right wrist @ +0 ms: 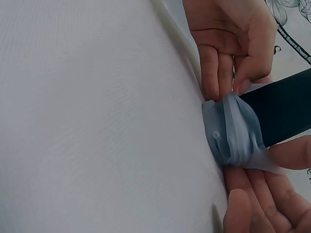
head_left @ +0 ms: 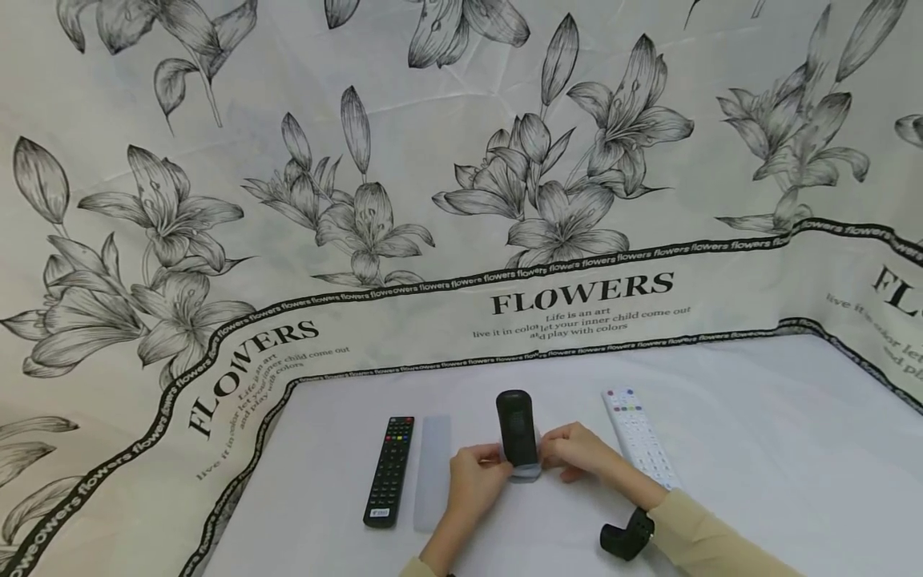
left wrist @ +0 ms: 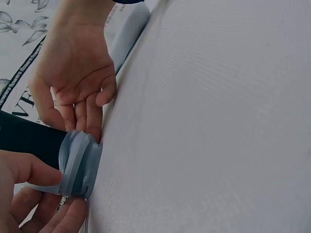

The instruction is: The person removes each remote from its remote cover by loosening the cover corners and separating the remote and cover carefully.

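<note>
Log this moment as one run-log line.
Left hand: grips translucent sleeve | Right hand: grips translucent sleeve | State: bunched around near end of black remote | Nearby: white remote

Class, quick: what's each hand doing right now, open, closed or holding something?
Left hand: holding, pinching the bunched translucent sleeve around the near end of the black remote control.
Right hand: holding, pinching the opposite side of that sleeve.

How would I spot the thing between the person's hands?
On the white table, find the left hand and right hand. Between them, a dark remote pokes from a bunched, bluish sleeve. Unlike the black remote at left and the white remote at right, it shows no coloured buttons.
</note>
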{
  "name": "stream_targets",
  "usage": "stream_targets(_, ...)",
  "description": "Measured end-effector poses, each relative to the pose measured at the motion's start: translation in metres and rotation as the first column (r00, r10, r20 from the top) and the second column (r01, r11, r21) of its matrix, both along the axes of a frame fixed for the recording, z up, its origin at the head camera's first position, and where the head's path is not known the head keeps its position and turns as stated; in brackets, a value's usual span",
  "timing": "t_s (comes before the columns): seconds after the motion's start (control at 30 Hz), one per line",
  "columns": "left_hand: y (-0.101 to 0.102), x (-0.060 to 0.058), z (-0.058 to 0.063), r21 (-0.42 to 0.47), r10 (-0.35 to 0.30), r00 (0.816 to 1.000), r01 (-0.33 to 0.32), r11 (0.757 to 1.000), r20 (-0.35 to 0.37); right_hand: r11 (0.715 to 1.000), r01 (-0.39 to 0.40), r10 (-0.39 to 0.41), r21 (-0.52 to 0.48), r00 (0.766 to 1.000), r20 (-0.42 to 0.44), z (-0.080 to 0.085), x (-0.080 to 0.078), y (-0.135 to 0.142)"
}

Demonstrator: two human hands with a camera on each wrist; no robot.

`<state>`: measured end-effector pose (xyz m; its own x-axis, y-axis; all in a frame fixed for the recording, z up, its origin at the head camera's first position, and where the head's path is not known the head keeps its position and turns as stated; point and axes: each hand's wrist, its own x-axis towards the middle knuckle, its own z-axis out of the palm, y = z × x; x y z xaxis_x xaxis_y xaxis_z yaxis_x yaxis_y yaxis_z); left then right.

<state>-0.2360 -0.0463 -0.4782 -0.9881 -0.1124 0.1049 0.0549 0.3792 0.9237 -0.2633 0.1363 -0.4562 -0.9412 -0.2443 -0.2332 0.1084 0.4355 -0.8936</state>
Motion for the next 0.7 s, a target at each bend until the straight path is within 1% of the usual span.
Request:
stream_targets(0.1,-0.001,0.002,0.000,0.013,-0.010,1.000,0.009,1.000,0.017,1.000,0.012,-0.011,-0.029,0.999,0.042,-0.002,0.000,0.000)
stream_targets(0.17,-0.002,0.002,0.000,0.028,-0.019,1.000,0.018,0.999,0.024,0.999,0.017,-0.015,-0.042,0.999,0.051,-0.003,0.000,0.001)
stream_targets(0.27,-0.002,0.003,0.001,0.039,-0.026,1.000,0.026,0.999,0.006,0.997,0.017,-0.013,-0.072,0.998,0.054,-0.004,0.001,0.003)
stream_targets(0.37,-0.003,0.004,0.001,0.066,-0.038,0.999,0.038,0.997,-0.003,0.991,0.012,-0.004,-0.130,0.998,0.060,-0.005,0.002,0.003)
stream_targets(0.5,-0.003,0.005,0.003,0.135,-0.055,0.998,0.056,0.989,-0.007,0.977,0.022,-0.007,-0.213,0.998,0.069,-0.003,0.003,0.001)
stream_targets(0.57,-0.003,0.005,0.003,0.161,-0.049,0.999,0.051,0.986,-0.020,0.968,0.019,0.000,-0.251,0.997,0.077,-0.001,0.003,0.000)
stream_targets(0.7,-0.004,0.004,0.004,0.228,0.004,0.997,0.013,0.974,-0.073,0.948,-0.020,0.053,-0.318,0.994,0.097,0.005,0.004,-0.003)
